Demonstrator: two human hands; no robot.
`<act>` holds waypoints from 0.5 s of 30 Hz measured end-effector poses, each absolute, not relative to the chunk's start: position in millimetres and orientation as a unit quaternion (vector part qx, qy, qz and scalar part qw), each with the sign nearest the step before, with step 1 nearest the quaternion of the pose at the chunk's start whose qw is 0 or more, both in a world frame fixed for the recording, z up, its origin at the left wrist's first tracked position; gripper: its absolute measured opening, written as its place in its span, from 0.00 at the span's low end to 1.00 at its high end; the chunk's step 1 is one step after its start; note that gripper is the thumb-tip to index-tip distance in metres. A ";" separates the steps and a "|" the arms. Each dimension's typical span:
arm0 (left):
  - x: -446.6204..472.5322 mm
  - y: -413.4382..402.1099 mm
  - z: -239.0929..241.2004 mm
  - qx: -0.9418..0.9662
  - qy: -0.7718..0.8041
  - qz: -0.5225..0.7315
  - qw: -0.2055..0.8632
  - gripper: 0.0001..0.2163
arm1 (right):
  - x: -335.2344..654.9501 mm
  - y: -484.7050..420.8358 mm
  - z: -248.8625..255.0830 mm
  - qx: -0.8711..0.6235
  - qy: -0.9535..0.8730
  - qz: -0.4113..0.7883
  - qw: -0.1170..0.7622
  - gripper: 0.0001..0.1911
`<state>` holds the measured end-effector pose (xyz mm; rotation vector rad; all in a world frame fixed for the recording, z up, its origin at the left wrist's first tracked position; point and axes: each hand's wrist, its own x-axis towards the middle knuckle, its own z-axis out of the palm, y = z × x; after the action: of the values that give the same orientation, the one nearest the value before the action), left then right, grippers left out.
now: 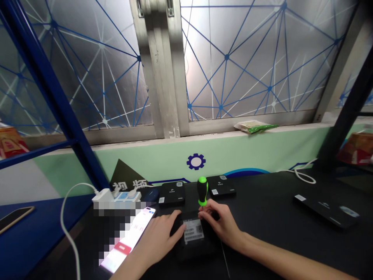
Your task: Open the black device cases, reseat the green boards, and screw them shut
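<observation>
On the dark worktop [271,210], a flat black plastic box with a white label [194,233] lies near and centre. The left hand [159,237] rests spread flat on its left edge. The right hand [220,223] pinches the shaft of a black-and-green-handled screwdriver [202,191], standing upright with its long axis vertical over the box's far edge.
</observation>
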<state>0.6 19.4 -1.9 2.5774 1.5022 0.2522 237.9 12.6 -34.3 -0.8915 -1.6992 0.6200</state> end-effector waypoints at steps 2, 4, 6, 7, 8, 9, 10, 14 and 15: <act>0.9 19.5 -1.4 0.859 0.499 0.083 0.073 0.24 | 238.4 11.9 -34.2 -0.375 -0.714 0.260 0.531 0.10; 1.3 19.7 -0.7 0.860 0.498 0.082 0.073 0.24 | 239.6 10.8 -33.6 -0.368 -0.721 0.258 0.526 0.10; 1.6 19.8 -0.1 0.861 0.497 0.082 0.072 0.24 | 240.8 9.5 -32.7 -0.355 -0.732 0.257 0.522 0.12; 1.7 19.7 0.1 0.861 0.498 0.083 0.071 0.24 | 241.2 9.0 -32.2 -0.348 -0.736 0.257 0.521 0.13; 1.6 19.7 0.1 0.860 0.498 0.082 0.070 0.24 | 241.4 8.5 -31.9 -0.343 -0.739 0.258 0.520 0.14; 1.5 19.7 -0.2 0.860 0.499 0.081 0.069 0.24 | 241.4 8.3 -31.6 -0.340 -0.740 0.258 0.521 0.15; 1.2 19.7 -0.6 0.860 0.500 0.081 0.068 0.24 | 241.2 8.1 -31.5 -0.338 -0.740 0.256 0.522 0.15; -0.8 20.3 -3.6 0.860 0.498 0.085 0.068 0.25 | 239.9 8.8 -31.3 -0.346 -0.739 0.249 0.523 0.15; -1.1 20.5 -4.2 0.861 0.498 0.085 0.067 0.25 | 239.7 9.1 -31.2 -0.349 -0.738 0.247 0.521 0.15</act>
<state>-1.1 20.5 -4.2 2.5939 1.5002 0.2556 239.7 9.1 -31.2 -0.8362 -1.7695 0.5923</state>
